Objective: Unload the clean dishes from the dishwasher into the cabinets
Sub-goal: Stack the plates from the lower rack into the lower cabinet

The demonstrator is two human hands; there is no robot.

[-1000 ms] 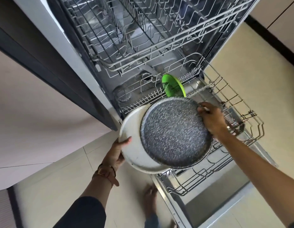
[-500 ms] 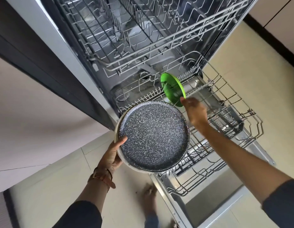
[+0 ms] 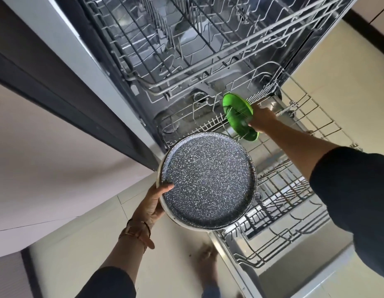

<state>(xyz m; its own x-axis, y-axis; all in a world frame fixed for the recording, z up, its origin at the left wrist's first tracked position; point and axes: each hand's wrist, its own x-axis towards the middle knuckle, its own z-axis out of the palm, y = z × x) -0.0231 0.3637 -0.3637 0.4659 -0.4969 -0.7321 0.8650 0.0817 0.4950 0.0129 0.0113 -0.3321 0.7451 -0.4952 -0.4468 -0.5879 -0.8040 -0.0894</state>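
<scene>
Head view. Seemingly well along, by my reckoning: the upper rack [image 3: 186,50] showed no dishes, and the lower rack [image 3: 294,190], pulled out over the open door [image 3: 283,276], held only one item I could make out, a green plate [image 3: 238,117].

The left hand [image 3: 153,206] gripped a dark speckled plate [image 3: 208,181], thumb laid over its left rim and fingers hidden beneath. The plate was held out beside the dishwasher, apart from both racks. A pale rim [image 3: 163,211] showed under it, probably a second plate stacked below, though not certain.

The right hand [image 3: 262,118] was at the green plate's right edge, fingers curled about the rim as far as shown, fingertips hidden.

The green plate stood on edge, tilted, among the tines at the rack's back end near the tub mouth. It looked bright, glossy and smaller than the speckled one.

Left to do: lift it out and carry everything to the cabinets.
</scene>
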